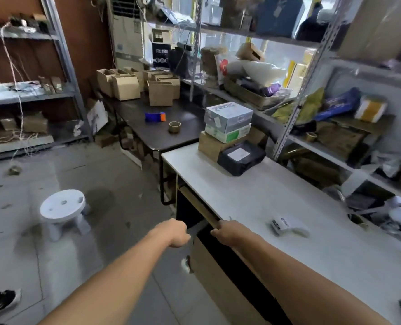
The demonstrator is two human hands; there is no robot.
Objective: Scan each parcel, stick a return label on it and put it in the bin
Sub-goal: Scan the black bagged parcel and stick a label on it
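Observation:
A tall open cardboard bin (215, 285) stands on the floor against the front of the white desk (277, 198). My left hand (177, 233) is a closed fist at the bin's mouth, gripping a thin grey parcel (198, 227) that is mostly hidden. My right hand (224, 231) is at the desk's edge on the parcel's other side, fingers curled out of sight. At the desk's far end, parcels are stacked: a grey-blue box (228, 114), a green-white box (227, 133), a brown carton (208, 146) and a black bag with a white label (241, 158). A white item with a printed code (288, 226) lies on the desk.
A white stool (63, 208) stands on the floor to the left. Beyond the desk, a dark table (187, 118) carries several open cartons, a blue tape dispenser (154, 116) and a tape roll (174, 126). Cluttered metal shelves line the right side and the left wall.

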